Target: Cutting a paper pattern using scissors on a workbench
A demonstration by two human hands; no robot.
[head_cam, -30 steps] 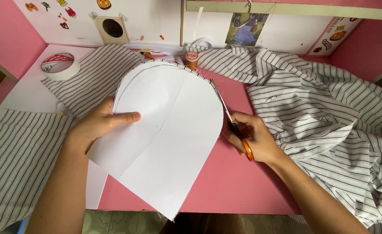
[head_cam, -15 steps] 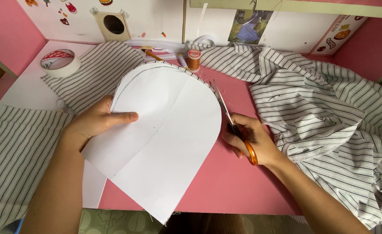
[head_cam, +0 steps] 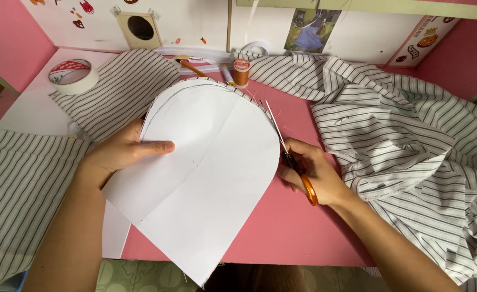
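Your pink worktop (head_cam: 298,232) fills the view, its near edge running below your wrists and its far edge meeting the white back wall (head_cam: 195,21). A heap of striped fabric (head_cam: 411,151) covers the right side and spills past the right edge, crowding your right forearm. More striped pieces lie at the left: one long panel (head_cam: 17,194) over the near-left corner, another (head_cam: 119,92) at the back left. The barest stretch of pink lies near you, between the paper and the heap.

At centre sits the white paper pattern (head_cam: 206,178), arched at the far end and pointed toward you, its tip hanging past the near edge. A thin rim of striped cloth shows along its curved top, so fabric lies beneath it. Your left hand (head_cam: 122,154) clamps the pattern's left edge, thumb flat on top and fingers under. Your right hand (head_cam: 314,173) is closed through the orange handles of the scissors (head_cam: 289,154), whose blades run along the pattern's right curve, nearly together, tips pointing away from you.

A roll of tape (head_cam: 73,75) rests at the far left, well apart. A spool of orange thread (head_cam: 241,73) stands just beyond the pattern's top, beside a pencil (head_cam: 192,67).
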